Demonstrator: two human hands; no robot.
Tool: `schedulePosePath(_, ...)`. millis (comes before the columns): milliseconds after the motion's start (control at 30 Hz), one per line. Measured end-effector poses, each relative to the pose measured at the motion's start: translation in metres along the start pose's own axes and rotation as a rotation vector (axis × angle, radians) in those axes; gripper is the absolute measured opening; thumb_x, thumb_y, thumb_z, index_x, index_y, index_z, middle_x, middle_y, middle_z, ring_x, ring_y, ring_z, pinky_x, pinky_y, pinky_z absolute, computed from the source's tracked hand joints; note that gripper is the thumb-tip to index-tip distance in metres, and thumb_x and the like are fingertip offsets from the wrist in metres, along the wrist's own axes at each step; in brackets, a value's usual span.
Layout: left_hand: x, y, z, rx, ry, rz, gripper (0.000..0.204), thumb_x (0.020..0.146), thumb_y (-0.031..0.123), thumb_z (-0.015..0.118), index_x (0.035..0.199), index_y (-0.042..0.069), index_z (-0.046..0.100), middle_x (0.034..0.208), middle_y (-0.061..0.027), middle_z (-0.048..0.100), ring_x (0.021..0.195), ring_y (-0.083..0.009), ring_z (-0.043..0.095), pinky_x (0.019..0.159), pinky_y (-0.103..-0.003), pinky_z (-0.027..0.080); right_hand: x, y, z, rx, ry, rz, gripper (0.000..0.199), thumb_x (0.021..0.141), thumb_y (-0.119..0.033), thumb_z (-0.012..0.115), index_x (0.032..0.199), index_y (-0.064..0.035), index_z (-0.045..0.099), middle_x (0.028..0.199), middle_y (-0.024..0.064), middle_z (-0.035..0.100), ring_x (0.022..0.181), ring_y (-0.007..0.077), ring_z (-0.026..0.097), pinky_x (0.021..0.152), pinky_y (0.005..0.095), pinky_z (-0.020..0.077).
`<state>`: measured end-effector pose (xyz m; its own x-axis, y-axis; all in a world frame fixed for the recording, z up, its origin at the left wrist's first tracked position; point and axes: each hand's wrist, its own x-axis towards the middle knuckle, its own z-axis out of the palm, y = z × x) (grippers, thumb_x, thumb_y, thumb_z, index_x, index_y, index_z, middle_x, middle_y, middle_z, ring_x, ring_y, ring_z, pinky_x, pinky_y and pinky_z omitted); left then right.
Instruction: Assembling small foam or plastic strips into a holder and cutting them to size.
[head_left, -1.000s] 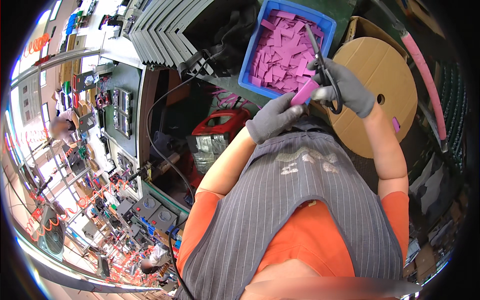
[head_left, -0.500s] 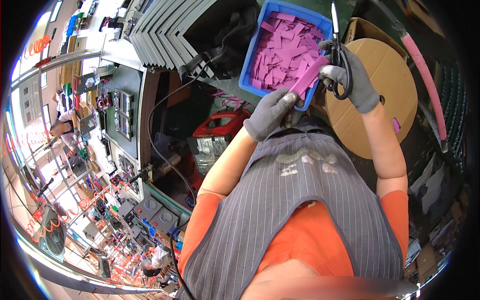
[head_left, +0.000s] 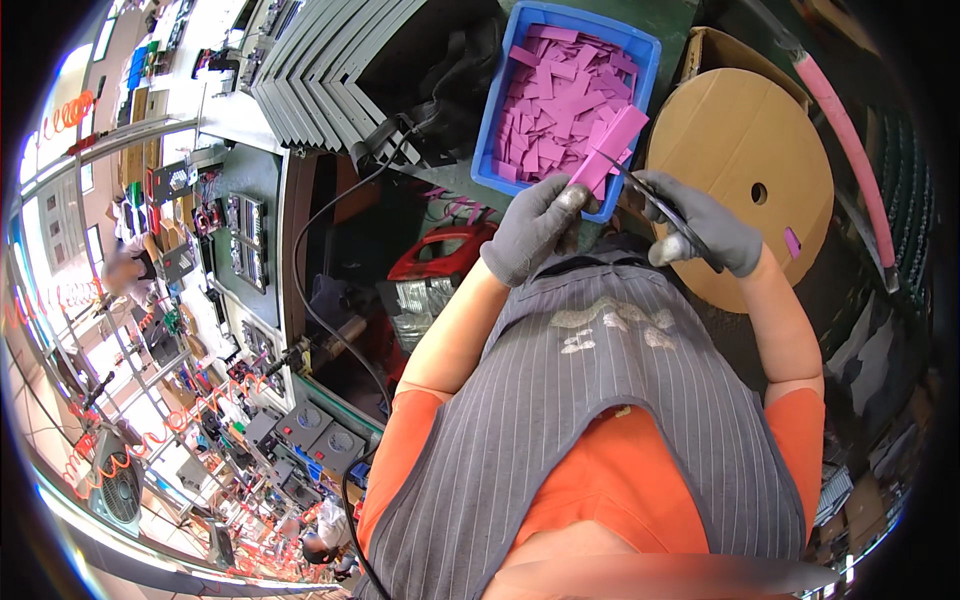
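Nearest, a pin-striped grey apron (head_left: 600,365) over an orange shirt (head_left: 620,475); beyond its upper edge, a grey-gloved left hand (head_left: 535,228) and a grey-gloved right hand (head_left: 708,228), well apart. Clamped between left thumb and fingers by its lower end: a flat pink strip (head_left: 614,148), long axis slanting up and to the right, away from the left grip and over the lower right part of a blue plastic bin (head_left: 480,165). From the right hand, up and to the left to the strip, with only the length of the scissors (head_left: 638,184) between; left hand the nearer, in direct contact. In the right hand, those scissors by the dark handles, thumb and fingers spread apart around them, blades toward the strip's right edge and across its long axis. Cannot tell how wide the blades stand, nor whether already touching the pink surface. Inside the bin, a loose heap of short pink pieces (head_left: 548,105). Beside the bin, to the right, a round cardboard reel (head_left: 785,145); to the left, nested grey angled panels (head_left: 320,80). Farther off at left, a workbench (head_left: 255,168) and a blurred co-worker (head_left: 130,268).
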<state>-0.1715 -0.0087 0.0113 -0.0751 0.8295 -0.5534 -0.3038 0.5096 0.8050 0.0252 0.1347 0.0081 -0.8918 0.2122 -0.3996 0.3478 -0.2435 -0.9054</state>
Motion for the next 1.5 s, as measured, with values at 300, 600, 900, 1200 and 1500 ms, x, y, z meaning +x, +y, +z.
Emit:
schedulePosePath(300, -0.002, -0.002, 0.003, 0.017, -0.006, 0.014, 0.036, 0.093, 0.038, 0.045, 0.092, 0.004, 0.055, 0.059, 0.0006, 0.049, 0.048, -0.0062, 0.047, 0.045, -0.020, 0.033, 0.004, -0.006, 0.001, -0.050, 0.052, 0.037, 0.090, 0.058, -0.040, 0.082, 0.127, 0.0003, 0.042, 0.085, 0.0055, 0.053, 0.079, 0.0148, 0.053, 0.072, 0.0269, 0.0439)
schedulePosePath(600, -0.002, -0.003, 0.006, -0.036, 0.010, -0.012, 0.034, 0.093, 0.037, 0.046, 0.092, 0.004, 0.056, 0.059, 0.0013, 0.046, 0.049, -0.0066, 0.044, 0.046, -0.020, 0.033, 0.009, -0.002, 0.001, -0.037, 0.027, 0.064, 0.094, 0.060, -0.047, 0.080, 0.131, -0.0016, 0.038, 0.085, 0.0004, 0.046, 0.074, 0.0106, 0.045, 0.063, 0.0235, 0.0413)
schedulePosePath(900, 0.004, -0.005, 0.007, -0.038, 0.018, -0.038, 0.033, 0.094, 0.034, 0.045, 0.090, 0.004, 0.056, 0.057, 0.0011, 0.045, 0.048, -0.0071, 0.044, 0.045, -0.020, 0.033, 0.010, 0.012, -0.008, -0.088, 0.031, 0.000, 0.085, 0.063, -0.040, 0.079, 0.129, -0.0014, 0.041, 0.083, 0.0007, 0.049, 0.075, 0.0104, 0.048, 0.065, 0.0241, 0.0434)
schedulePosePath(1200, 0.006, -0.005, 0.008, -0.061, 0.010, -0.043, 0.030, 0.094, 0.033, 0.045, 0.090, 0.005, 0.056, 0.057, 0.0015, 0.046, 0.047, -0.0066, 0.044, 0.045, -0.020, 0.034, 0.008, 0.009, -0.004, -0.057, 0.034, 0.038, 0.071, 0.069, -0.023, 0.073, 0.129, -0.0033, 0.041, 0.084, 0.0004, 0.049, 0.074, 0.0095, 0.048, 0.063, 0.0231, 0.0427)
schedulePosePath(1500, 0.010, -0.004, 0.004, -0.031, 0.004, -0.081, 0.033, 0.094, 0.034, 0.044, 0.091, 0.004, 0.057, 0.057, 0.0011, 0.046, 0.047, -0.0070, 0.046, 0.045, -0.020, 0.036, 0.012, 0.008, -0.003, 0.132, 0.029, 0.111, 0.044, 0.077, -0.028, 0.067, 0.112, -0.0029, 0.055, 0.073, -0.0024, 0.050, 0.059, 0.0036, 0.047, 0.048, 0.0184, 0.0384)
